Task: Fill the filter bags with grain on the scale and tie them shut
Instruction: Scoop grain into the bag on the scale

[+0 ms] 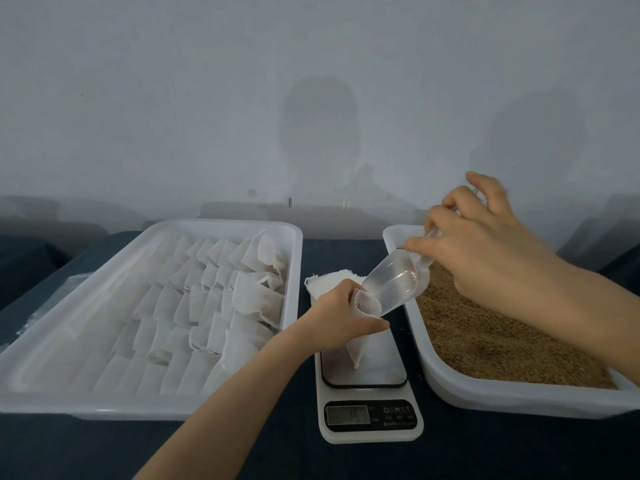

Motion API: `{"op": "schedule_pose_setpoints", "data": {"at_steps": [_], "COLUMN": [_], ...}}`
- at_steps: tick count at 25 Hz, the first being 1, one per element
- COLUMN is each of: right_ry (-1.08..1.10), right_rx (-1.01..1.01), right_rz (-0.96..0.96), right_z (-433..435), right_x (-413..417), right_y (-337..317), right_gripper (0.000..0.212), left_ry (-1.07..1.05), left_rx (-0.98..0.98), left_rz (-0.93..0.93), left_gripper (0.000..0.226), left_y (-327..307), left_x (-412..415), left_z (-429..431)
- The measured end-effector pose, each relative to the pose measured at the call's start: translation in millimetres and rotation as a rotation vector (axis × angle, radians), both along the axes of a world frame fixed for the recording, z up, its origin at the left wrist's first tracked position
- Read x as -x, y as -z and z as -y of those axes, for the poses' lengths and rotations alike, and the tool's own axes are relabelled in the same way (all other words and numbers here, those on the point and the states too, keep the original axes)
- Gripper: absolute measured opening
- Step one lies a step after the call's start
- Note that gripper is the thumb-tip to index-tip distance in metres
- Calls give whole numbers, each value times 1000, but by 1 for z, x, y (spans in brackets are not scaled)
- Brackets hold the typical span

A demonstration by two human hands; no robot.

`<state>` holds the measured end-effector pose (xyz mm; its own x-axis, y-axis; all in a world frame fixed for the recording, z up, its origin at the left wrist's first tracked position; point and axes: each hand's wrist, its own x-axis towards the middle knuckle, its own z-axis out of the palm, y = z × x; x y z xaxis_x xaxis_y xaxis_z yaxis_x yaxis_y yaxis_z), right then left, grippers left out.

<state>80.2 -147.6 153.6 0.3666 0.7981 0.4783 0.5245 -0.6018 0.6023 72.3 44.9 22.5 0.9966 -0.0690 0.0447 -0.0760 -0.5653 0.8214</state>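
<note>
Left fingers grip the filter bag on the scale; right fingers hold the scoop at its mouth.

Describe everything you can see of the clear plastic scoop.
The clear plastic scoop is see-through, with a rounded, open-ended bowl and a narrow handle. The right hand grips the handle. The scoop tilts down to the left, its lip at the open mouth of the white filter bag that the left hand holds over the white digital scale. No grain shows inside it.
</note>
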Motion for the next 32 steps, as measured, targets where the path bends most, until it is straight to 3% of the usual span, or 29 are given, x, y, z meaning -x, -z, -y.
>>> {"op": "schedule_pose_setpoints", "data": {"at_steps": [8,12,15,20,32], "right_ry": [-84,61,240,414,371], "right_rx": [-55,-150,-220,-131,-176], "right_rz": [54,66,15,-55,-128], "right_z": [3,49,105,158,152], "right_x": [13,-10,-45,-70,-61], "right_y": [1,-1,23,82,116], "right_gripper": [50,63,33,71,74], "left_ry": [-14,-22,-23,-26,-20], "left_rx": [1,-28,-56,-41,-41], "left_rz": [-21,-19,-9,-29,-25], "left_gripper": [55,54,59,62,60], "left_y": [3,5,6,6,7], "left_x": [-1,-1,-2,-2,-4], "left_z": [-1,-1,-1,-2,-3]}}
